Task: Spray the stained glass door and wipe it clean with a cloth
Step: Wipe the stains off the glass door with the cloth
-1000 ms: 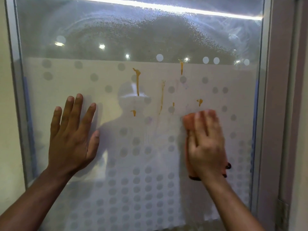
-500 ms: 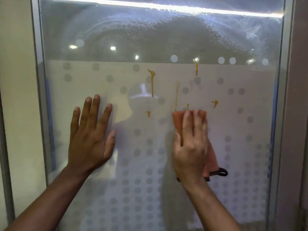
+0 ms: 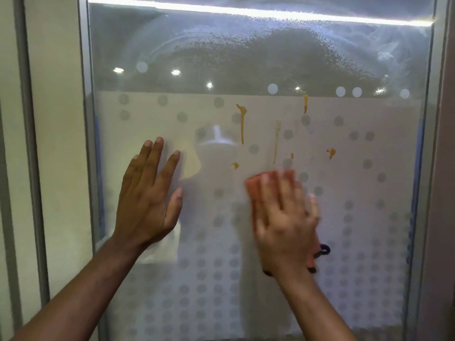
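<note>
The glass door (image 3: 357,242) fills the view, frosted and dotted below, clear and misted with spray droplets above. Orange-brown stains run down its middle: a long drip (image 3: 242,124), a fainter streak (image 3: 276,143), a short drip (image 3: 305,103) and small spots (image 3: 331,153). My right hand (image 3: 285,225) presses an orange cloth (image 3: 256,184) flat against the glass just below the streak; the hand is motion-blurred. A dark loop (image 3: 322,251) of the cloth hangs by my wrist. My left hand (image 3: 150,193) lies flat on the glass, fingers spread, holding nothing.
A metal door frame (image 3: 85,119) borders the glass on the left, with a cream wall panel (image 3: 56,143) beyond it. Another frame edge (image 3: 440,168) runs down the right. A bright light strip (image 3: 246,11) is reflected along the top.
My right hand with the cloth has slid leftward across the glass below the stains, then slightly back right. The camera view shifted left. My left hand stays pressed in place.
</note>
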`<state>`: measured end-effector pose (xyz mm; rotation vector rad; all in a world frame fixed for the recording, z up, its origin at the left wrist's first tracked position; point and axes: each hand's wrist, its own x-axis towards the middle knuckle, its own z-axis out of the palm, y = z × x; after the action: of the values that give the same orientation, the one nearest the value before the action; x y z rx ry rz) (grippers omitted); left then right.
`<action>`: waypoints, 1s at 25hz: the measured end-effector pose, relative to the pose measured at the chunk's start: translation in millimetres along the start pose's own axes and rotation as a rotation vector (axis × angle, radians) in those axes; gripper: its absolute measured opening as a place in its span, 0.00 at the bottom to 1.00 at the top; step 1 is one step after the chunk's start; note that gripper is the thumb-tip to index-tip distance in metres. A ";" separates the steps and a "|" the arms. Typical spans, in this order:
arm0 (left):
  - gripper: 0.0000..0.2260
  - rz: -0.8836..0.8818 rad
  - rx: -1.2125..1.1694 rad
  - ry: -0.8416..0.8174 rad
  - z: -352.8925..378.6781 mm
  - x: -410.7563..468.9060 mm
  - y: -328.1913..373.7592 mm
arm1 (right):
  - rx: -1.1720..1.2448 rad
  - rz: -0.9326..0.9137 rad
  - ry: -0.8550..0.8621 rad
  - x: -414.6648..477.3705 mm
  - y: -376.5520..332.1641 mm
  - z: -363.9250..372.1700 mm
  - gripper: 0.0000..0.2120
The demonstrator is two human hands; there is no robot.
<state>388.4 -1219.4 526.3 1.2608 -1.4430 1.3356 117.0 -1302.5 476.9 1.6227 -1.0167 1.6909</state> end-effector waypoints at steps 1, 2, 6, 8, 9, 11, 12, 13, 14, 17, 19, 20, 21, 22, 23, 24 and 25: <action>0.31 -0.004 0.009 0.006 -3.0 0.8 -5.5 | 0.014 0.180 0.031 4.5 12.1 -3.2 0.28; 0.31 -0.010 0.022 0.015 -6.1 1.8 -11.7 | 0.066 0.328 0.054 8.0 20.6 -6.1 0.29; 0.32 -0.043 0.076 0.034 -11.9 6.8 -39.0 | 0.219 0.390 0.078 11.1 2.8 -2.1 0.29; 0.33 -0.050 0.092 0.030 -10.3 7.0 -44.2 | 0.192 0.306 0.041 13.4 -29.0 5.4 0.28; 0.33 -0.052 0.095 0.031 -8.5 6.2 -44.9 | 0.177 0.275 0.020 17.7 -45.8 9.3 0.29; 0.32 -0.050 0.084 0.038 -6.1 5.9 -44.4 | 0.175 0.233 -0.007 30.2 -78.6 14.3 0.29; 0.32 -0.051 0.077 0.039 -5.7 5.9 -44.9 | 0.181 0.197 -0.020 35.4 -95.1 16.0 0.29; 0.32 -0.051 0.068 0.040 -5.9 5.8 -45.7 | 0.188 0.142 -0.036 39.1 -110.8 17.4 0.29; 0.31 -0.052 0.054 0.042 -6.2 5.2 -46.5 | 0.195 0.078 -0.057 41.3 -125.2 19.0 0.29; 0.31 -0.051 0.009 0.048 -7.0 4.7 -46.4 | 0.225 -0.111 -0.133 39.3 -147.6 23.7 0.30; 0.31 -0.044 -0.022 0.052 -7.7 3.9 -46.7 | 0.233 -0.249 -0.169 25.3 -139.1 25.2 0.31; 0.31 -0.041 -0.032 0.054 -8.5 4.0 -47.2 | 0.220 -0.316 -0.175 13.5 -128.2 24.9 0.32; 0.31 -0.040 -0.033 0.057 -8.9 4.4 -47.8 | 0.195 -0.362 -0.176 0.2 -113.9 24.1 0.32; 0.31 -0.040 -0.027 0.059 -8.8 4.5 -47.8 | 0.158 -0.370 -0.170 -13.2 -97.2 22.5 0.33; 0.31 -0.040 -0.017 0.059 -8.5 4.4 -47.4 | 0.117 -0.339 -0.158 -24.7 -81.2 19.9 0.33; 0.31 -0.039 -0.006 0.056 -8.4 4.0 -47.0 | 0.087 -0.282 -0.141 -32.2 -69.2 17.0 0.33; 0.31 -0.039 0.006 0.055 -8.2 3.9 -46.9 | 0.078 -0.227 -0.121 -34.1 -63.0 15.1 0.33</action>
<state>432.8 -1209.7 541.0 1.2407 -1.3710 1.3388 180.8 -1277.7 450.9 1.8341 -0.7958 1.5134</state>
